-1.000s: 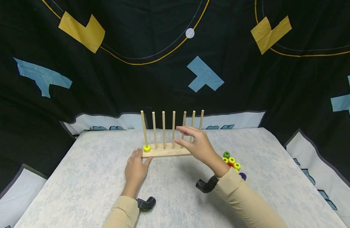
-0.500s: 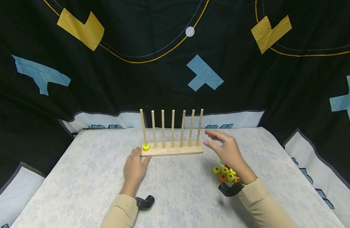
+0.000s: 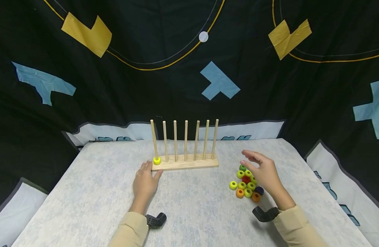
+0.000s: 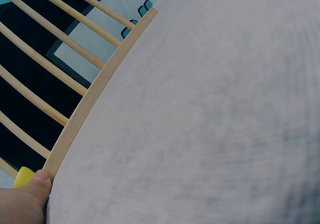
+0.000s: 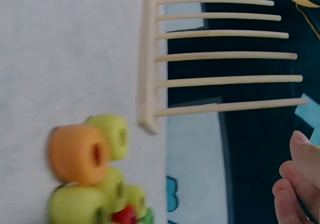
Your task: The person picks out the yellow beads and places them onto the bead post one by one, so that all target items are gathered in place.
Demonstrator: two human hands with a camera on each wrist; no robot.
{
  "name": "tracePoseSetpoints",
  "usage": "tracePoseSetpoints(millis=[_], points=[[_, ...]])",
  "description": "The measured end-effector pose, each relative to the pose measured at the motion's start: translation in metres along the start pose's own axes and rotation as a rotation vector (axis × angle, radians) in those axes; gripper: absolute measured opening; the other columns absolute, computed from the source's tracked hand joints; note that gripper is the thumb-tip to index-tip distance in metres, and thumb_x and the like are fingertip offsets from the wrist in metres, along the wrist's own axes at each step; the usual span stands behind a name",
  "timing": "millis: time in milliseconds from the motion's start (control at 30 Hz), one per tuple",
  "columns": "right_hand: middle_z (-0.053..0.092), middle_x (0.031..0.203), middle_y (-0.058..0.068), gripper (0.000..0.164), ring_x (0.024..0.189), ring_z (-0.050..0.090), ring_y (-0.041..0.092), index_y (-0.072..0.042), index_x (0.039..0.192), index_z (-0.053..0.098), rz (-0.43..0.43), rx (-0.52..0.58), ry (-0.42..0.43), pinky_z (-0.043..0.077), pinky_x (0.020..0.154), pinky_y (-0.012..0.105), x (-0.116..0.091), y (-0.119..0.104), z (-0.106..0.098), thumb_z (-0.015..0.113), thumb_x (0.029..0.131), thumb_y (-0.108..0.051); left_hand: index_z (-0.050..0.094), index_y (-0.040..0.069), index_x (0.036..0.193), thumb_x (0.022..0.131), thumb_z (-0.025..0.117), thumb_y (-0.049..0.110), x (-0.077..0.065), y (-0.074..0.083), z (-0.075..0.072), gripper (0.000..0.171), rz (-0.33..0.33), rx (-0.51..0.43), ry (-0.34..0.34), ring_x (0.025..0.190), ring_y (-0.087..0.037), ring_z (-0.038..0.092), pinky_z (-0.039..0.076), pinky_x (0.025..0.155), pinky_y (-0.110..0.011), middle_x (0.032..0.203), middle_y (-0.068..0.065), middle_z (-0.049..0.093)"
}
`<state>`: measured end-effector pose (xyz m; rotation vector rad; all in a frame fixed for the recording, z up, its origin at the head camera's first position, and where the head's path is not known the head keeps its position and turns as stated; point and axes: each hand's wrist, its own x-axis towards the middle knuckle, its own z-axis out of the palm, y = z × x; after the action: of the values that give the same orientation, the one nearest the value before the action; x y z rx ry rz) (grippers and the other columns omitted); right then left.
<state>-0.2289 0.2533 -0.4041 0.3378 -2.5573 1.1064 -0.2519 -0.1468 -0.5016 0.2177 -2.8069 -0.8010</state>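
A wooden stand (image 3: 183, 164) with several upright pegs stands towards the far side of the table. One yellow bead (image 3: 157, 161) sits at the foot of its leftmost peg. My left hand (image 3: 145, 181) rests against the stand's left end, fingers extended along the side. In the left wrist view its thumb (image 4: 36, 191) touches the base's front edge. My right hand (image 3: 264, 171) is raised above the table, thumb and fingers apart, holding nothing. Just left of it lie several loose beads: yellow-green ones (image 3: 233, 185), orange (image 3: 240, 193), red (image 3: 246, 179), dark blue (image 3: 259, 190) and green (image 3: 243, 168).
The table (image 3: 93, 195) has a pale mottled cover. Behind it hangs a black cloth (image 3: 140, 92) with yellow and blue patches. A black wrist camera (image 3: 265, 214) is strapped to the right wrist, another (image 3: 156, 220) to the left.
My right hand has moved from in front of the stand's right pegs to the right, beside the loose beads, bringing more of them into sight. The left hand stays at the stand's end.
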Motion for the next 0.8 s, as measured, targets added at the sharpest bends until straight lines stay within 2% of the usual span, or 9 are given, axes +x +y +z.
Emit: tracePoseSetpoints(millis=[133, 233, 367, 500, 633, 800], points=[[0.066, 0.133, 0.009, 0.041, 0.118, 0.063, 0.031, -0.011, 0.131, 0.064, 0.058, 0.005, -0.038, 0.052, 0.101, 0.051, -0.011, 0.013, 0.004, 0.071, 0.093, -0.027, 0.039, -0.001, 0.150, 0.099, 0.058, 0.044, -0.001, -0.001, 0.001, 0.071, 0.001, -0.002, 0.008, 0.148, -0.040, 0.030, 0.028, 0.119, -0.058, 0.157, -0.021, 0.037], [0.065, 0.133, 0.010, 0.043, 0.118, 0.063, 0.033, -0.011, 0.132, 0.063, 0.069, 0.014, -0.080, 0.053, 0.099, 0.052, -0.019, 0.021, 0.008, 0.071, 0.093, -0.026, 0.039, -0.001, 0.149, 0.098, 0.059, 0.044, -0.001, -0.002, 0.002, 0.071, 0.004, -0.005, 0.020, 0.148, -0.040, 0.030, 0.028, 0.119, -0.058, 0.157, -0.020, 0.037], [0.065, 0.132, 0.012, 0.045, 0.115, 0.065, 0.033, -0.008, 0.133, 0.063, 0.027, -0.015, -0.161, 0.056, 0.094, 0.047, -0.030, 0.029, 0.018, 0.073, 0.091, -0.019, 0.040, -0.001, 0.149, 0.098, 0.059, 0.044, -0.002, -0.002, 0.002, 0.070, 0.002, -0.012, 0.017, 0.148, -0.040, 0.031, 0.028, 0.119, -0.058, 0.157, -0.021, 0.038], [0.068, 0.123, 0.009, 0.044, 0.109, 0.064, 0.026, -0.007, 0.128, 0.066, -0.007, -0.075, -0.214, 0.057, 0.088, 0.043, -0.039, 0.034, 0.028, 0.077, 0.087, -0.020, 0.038, -0.001, 0.150, 0.099, 0.058, 0.044, -0.002, -0.003, 0.003, 0.071, -0.006, -0.008, -0.006, 0.149, -0.040, 0.029, 0.027, 0.119, -0.059, 0.158, -0.021, 0.036], [0.070, 0.118, 0.001, 0.042, 0.111, 0.059, 0.021, -0.009, 0.123, 0.070, -0.041, -0.119, -0.235, 0.055, 0.089, 0.043, -0.043, 0.036, 0.036, 0.080, 0.084, -0.022, 0.038, 0.000, 0.150, 0.099, 0.058, 0.044, -0.002, -0.002, 0.002, 0.071, -0.011, -0.005, -0.008, 0.149, -0.040, 0.029, 0.027, 0.119, -0.059, 0.158, -0.020, 0.035], [0.069, 0.119, 0.000, 0.041, 0.117, 0.058, 0.023, -0.010, 0.122, 0.070, -0.052, -0.133, -0.242, 0.054, 0.094, 0.046, -0.044, 0.034, 0.041, 0.081, 0.084, -0.023, 0.038, 0.000, 0.150, 0.098, 0.058, 0.046, -0.001, -0.002, 0.001, 0.072, -0.012, -0.002, 0.001, 0.149, -0.039, 0.030, 0.029, 0.119, -0.058, 0.158, -0.019, 0.036]])
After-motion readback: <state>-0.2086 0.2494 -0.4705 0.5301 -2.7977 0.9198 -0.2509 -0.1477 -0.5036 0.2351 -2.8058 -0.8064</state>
